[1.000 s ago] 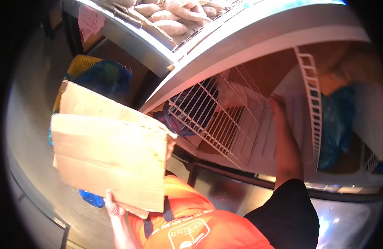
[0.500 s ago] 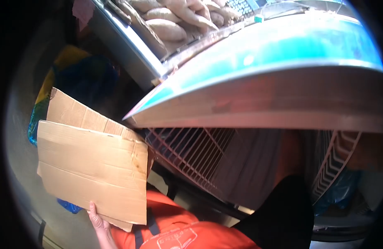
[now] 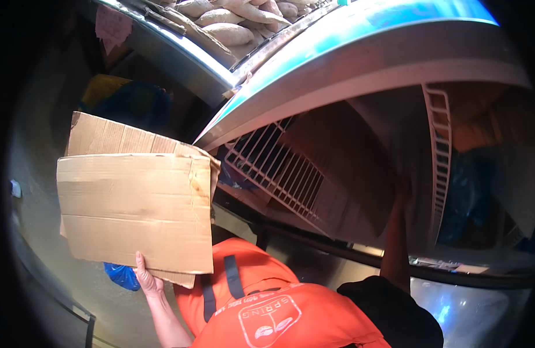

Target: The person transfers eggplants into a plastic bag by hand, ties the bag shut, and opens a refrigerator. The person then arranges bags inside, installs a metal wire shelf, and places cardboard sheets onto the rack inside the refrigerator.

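Observation:
My left hand (image 3: pixel 148 277) grips the lower edge of flat brown cardboard sheets (image 3: pixel 134 211), with the thumb lying against the front one. These sheets overlap, and the one behind sticks out above. Under the counter, my right hand (image 3: pixel 402 190) is in deep shade at the edge of a darker cardboard sheet (image 3: pixel 343 151). That sheet stands tilted beside a white wire rack (image 3: pixel 279 174). The right fingers are dim, but they appear closed on its edge.
Overhead runs the counter's broad edge (image 3: pixel 360 95), with sweet potatoes (image 3: pixel 227 35) on top. Another wire rack (image 3: pixel 440 145) stands to the right, near a blue plastic bag (image 3: pixel 467 197). A blue bag (image 3: pixel 122 276) lies on the floor below the left-hand cardboard.
My right arm, mostly hidden before, now shows reaching under the counter. A dark cardboard sheet has come into view at that hand. The left hand still holds its sheets.

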A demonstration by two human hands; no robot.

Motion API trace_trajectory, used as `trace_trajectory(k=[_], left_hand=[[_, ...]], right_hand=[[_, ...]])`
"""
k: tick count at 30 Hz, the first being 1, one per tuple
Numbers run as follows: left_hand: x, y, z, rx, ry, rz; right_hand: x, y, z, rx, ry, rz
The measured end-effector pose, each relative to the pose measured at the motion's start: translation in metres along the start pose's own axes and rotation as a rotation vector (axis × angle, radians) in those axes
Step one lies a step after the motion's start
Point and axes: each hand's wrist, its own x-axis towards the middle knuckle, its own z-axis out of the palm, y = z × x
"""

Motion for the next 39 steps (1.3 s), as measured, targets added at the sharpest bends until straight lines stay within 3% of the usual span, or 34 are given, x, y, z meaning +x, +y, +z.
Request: trace_trajectory(k=[7,15,19,21,22,23,25,27,29,31,33,37,39], left_hand=[[-0.005,0.02,0.0,0.266,0.04,0.154],[-0.027,0.039,0.026,0.578,-0.061,0.35],[-0.045,0.057,0.03,0.588,-0.091,0.369],[-0.042,0.053,0.008,0.502,-0.076,0.331],[-0.049,0.058,0.009,0.494,-0.067,0.347],[-0.053,0.058,0.003,0.387,0.062,0.23],[-0.063,0.065,-0.004,0.261,-0.034,0.192],[-0.074,0.067,0.009,0.173,-0.163,0.178],[-0.081,0.059,-0.003,0.031,-0.365,0.266],[-0.067,0.05,-0.031,0.068,-0.386,0.227],[-0.083,0.066,-0.006,0.439,-0.211,0.295],[-0.071,0.066,0.004,0.305,-0.019,0.266],[-0.043,0.088,0.015,0.302,-0.065,0.199]], right_hand=[[-0.009,-0.077,-0.092,0.195,-0.425,-0.037],[0.131,-0.19,-0.081,0.668,-0.422,-0.297],[0.19,-0.266,-0.075,0.686,-0.544,-0.545],[0.22,-0.304,-0.075,0.908,-0.788,-0.355],[0.233,-0.32,-0.065,0.897,-0.783,-0.366],[0.245,-0.335,-0.053,0.89,-0.779,-0.376],[0.248,-0.366,-0.014,1.074,-0.796,-0.282],[0.239,-0.387,0.037,1.1,-0.748,-0.339],[0.222,-0.402,0.066,1.06,-0.748,-0.299],[0.205,-0.416,0.085,0.928,-0.697,-0.34],[0.19,-0.426,0.098,1.065,-0.664,-0.266],[0.168,-0.406,0.114,1.074,-0.23,-0.289],[0.158,-0.367,0.105,1.135,-0.251,-0.305]])
